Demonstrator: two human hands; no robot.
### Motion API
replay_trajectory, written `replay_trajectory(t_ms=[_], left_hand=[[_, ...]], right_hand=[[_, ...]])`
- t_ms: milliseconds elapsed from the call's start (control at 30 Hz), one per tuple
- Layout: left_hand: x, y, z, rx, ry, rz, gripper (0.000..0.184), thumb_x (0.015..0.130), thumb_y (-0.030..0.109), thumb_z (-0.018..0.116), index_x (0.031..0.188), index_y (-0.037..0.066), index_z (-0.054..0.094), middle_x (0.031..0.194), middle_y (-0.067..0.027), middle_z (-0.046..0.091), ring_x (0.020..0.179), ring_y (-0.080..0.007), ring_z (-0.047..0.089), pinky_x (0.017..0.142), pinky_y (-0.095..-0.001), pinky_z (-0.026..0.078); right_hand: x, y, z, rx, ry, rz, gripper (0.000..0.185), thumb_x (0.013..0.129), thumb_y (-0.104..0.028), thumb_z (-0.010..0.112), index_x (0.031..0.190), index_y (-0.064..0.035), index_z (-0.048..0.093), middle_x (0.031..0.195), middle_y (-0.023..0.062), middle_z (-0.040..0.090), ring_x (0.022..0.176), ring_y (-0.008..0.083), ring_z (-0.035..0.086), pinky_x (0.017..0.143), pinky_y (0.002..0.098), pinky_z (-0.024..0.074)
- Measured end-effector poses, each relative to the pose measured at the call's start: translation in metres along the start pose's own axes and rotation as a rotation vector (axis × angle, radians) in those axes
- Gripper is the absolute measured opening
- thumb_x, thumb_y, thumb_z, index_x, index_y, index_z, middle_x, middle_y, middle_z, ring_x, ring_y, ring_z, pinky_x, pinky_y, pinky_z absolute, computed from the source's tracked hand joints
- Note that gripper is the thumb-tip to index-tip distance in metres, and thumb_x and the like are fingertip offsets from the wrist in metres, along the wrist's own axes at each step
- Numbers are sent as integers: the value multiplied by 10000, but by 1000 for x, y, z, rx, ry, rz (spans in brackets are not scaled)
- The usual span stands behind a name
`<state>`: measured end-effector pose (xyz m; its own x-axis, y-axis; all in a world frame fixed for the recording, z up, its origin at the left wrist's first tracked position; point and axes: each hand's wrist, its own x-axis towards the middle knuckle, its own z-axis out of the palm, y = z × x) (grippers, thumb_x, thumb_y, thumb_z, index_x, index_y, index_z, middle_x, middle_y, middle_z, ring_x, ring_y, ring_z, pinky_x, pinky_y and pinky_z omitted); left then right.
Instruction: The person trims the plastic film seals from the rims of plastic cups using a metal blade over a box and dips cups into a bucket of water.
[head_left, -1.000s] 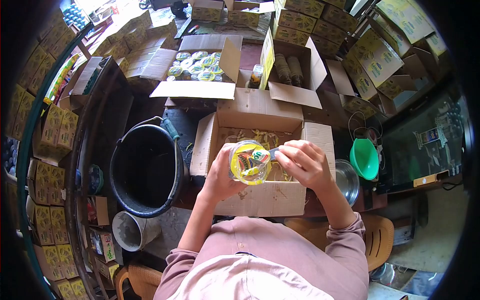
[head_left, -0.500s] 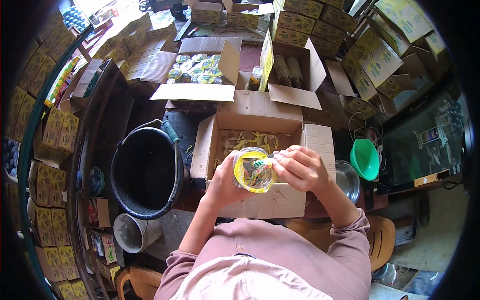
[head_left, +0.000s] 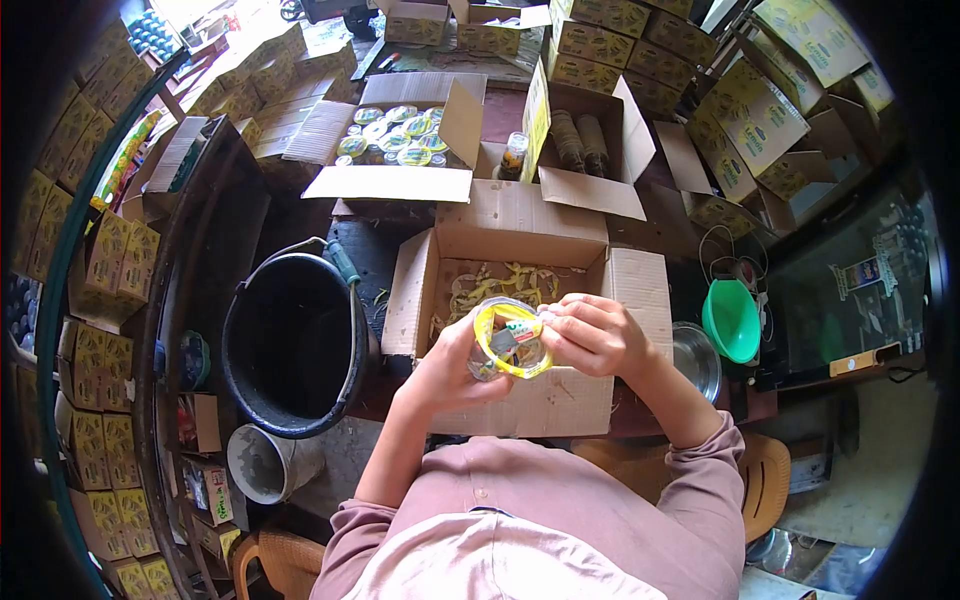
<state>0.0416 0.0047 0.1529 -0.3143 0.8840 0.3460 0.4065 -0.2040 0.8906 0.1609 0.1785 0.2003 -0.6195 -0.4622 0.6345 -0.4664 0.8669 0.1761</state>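
Note:
My left hand (head_left: 447, 362) is closed around a clear plastic cup (head_left: 482, 364), held above the front edge of an open carton (head_left: 640, 300). A yellow-rimmed printed lid film (head_left: 536, 369) sits at the cup's top, its rim standing off to the right of the cup. With fingertips pinched together, my right hand (head_left: 597, 338) grips the film's right edge. How much of the film still touches the cup cannot be made out. Inside the carton lie several yellow film strips (head_left: 515, 278).
To the left stands a black bucket (head_left: 232, 345) with a handle, a grey pail (head_left: 250, 465) below it. A carton of lidded cups (head_left: 405, 135) and one with stacked cups (head_left: 580, 140) are behind. A green bowl (head_left: 730, 325) and metal bowl (head_left: 697, 360) lie right.
The yellow-rimmed film has shifted and tilted against the cup, its rim now more apart from it. My right hand keeps its pinch, and both hands stay in nearly the same place.

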Motion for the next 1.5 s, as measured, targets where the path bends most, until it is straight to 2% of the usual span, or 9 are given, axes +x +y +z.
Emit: replay_trajectory(t_ms=[67,267,467,600,900,1000,1100,1233,1500], left_hand=[[1,0,-3,-82,-55,-62,561,599,124,680,1097,-25,470,958,-124,572,861,-198,570,802,-291,453],[5,4,-9,-247,-117,-169,506,607,124,679,1056,-18,494,903,-72,574,818,-128,553,761,-256,455],[3,-9,-8,-461,-162,-235,500,639,96,665,1085,-14,468,915,-41,567,803,-82,536,730,-234,459],[7,-5,-5,-468,-83,-157,508,633,94,667,1092,-11,477,943,-39,560,847,-90,524,781,-242,441],[3,-11,-8,-330,-45,-53,636,578,149,707,1135,-14,448,1014,-98,546,948,-156,521,865,-280,413],[5,-6,-2,-297,140,23,662,577,143,709,1148,-18,415,1006,-102,544,946,-164,532,860,-288,427],[1,-5,-4,-100,96,-47,684,576,154,727,1149,-20,395,1000,-102,545,934,-161,545,848,-294,442],[-1,-9,3,21,181,101,621,603,118,738,1114,-20,412,937,-134,559,854,-206,587,762,-303,475],[3,4,14,149,265,-24,582,593,109,755,1064,-12,435,917,-140,586,833,-252,609,733,-311,487]], right_hand=[[-4,0,4,9,-7,-8,142,635,-49,642,772,-20,621,739,52,605,680,148,608,664,282,529],[-6,-2,12,18,40,107,448,715,-115,635,1146,-23,554,728,30,612,690,123,618,663,264,538],[-3,-3,7,20,-33,162,511,725,-108,641,1210,-28,501,703,18,599,661,119,608,666,261,536],[8,2,-2,147,-13,154,374,711,-15,626,1066,19,513,763,86,605,684,197,606,628,327,525],[8,0,-14,-107,14,145,108,647,-78,659,741,-67,607,794,8,605,755,136,595,705,285,467],[7,-1,-13,-162,11,138,116,641,-73,657,750,-75,618,768,-4,587,741,124,587,736,288,455],[7,0,-15,-236,-24,139,128,640,-74,659,763,-78,628,742,-12,571,733,122,581,748,295,446],[2,-3,-13,-213,-72,131,126,641,-65,657,763,-78,629,724,-14,564,720,116,578,741,299,435],[-3,-1,-15,-177,-110,111,101,659,-41,649,752,-59,616,674,-4,534,654,112,551,721,291,426]])
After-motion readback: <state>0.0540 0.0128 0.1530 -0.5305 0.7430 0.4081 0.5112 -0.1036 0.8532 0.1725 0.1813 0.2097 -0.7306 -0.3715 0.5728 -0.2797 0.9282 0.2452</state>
